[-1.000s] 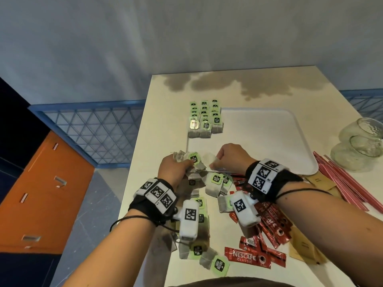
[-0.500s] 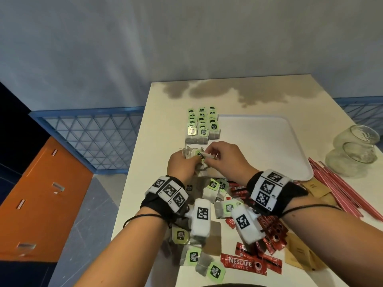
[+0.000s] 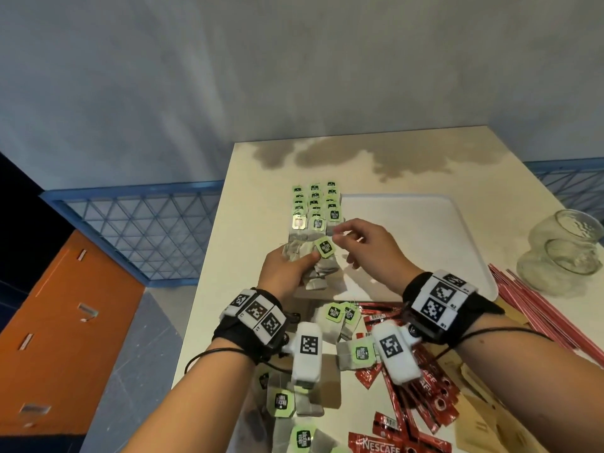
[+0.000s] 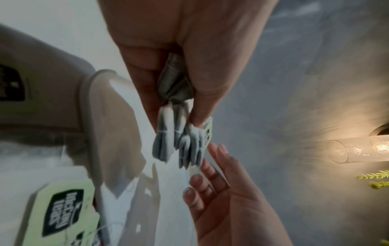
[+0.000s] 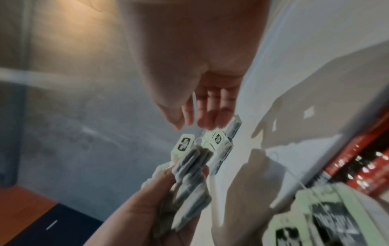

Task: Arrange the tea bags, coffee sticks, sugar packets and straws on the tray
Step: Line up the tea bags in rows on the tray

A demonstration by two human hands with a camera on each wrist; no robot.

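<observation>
My left hand [image 3: 295,261] grips a bundle of grey tea bags [image 3: 318,271] with green tags, just above the near left corner of the white tray [image 3: 425,243]. The bundle also shows in the left wrist view [image 4: 179,133] and the right wrist view [image 5: 189,174]. My right hand [image 3: 341,232] hovers just right of it and pinches a single tea bag [image 3: 334,229] between thumb and forefinger. Three neat rows of tea bags [image 3: 315,204] lie along the tray's left side. Loose tea bags [image 3: 336,317], red coffee sticks [image 3: 421,390], brown sugar packets [image 3: 490,423] and red straws [image 3: 539,305] lie on the table.
Two glass jars [image 3: 562,256] stand at the right, beyond the straws. The table's left edge [image 3: 209,289] drops to the floor, with a blue grille [image 3: 137,230] and an orange cabinet [image 3: 65,322] beyond. Most of the tray's surface is bare.
Both hands have lifted away from the loose pile and moved forward to the tray's near left corner. The right hand has drawn apart from the bundle with one bag.
</observation>
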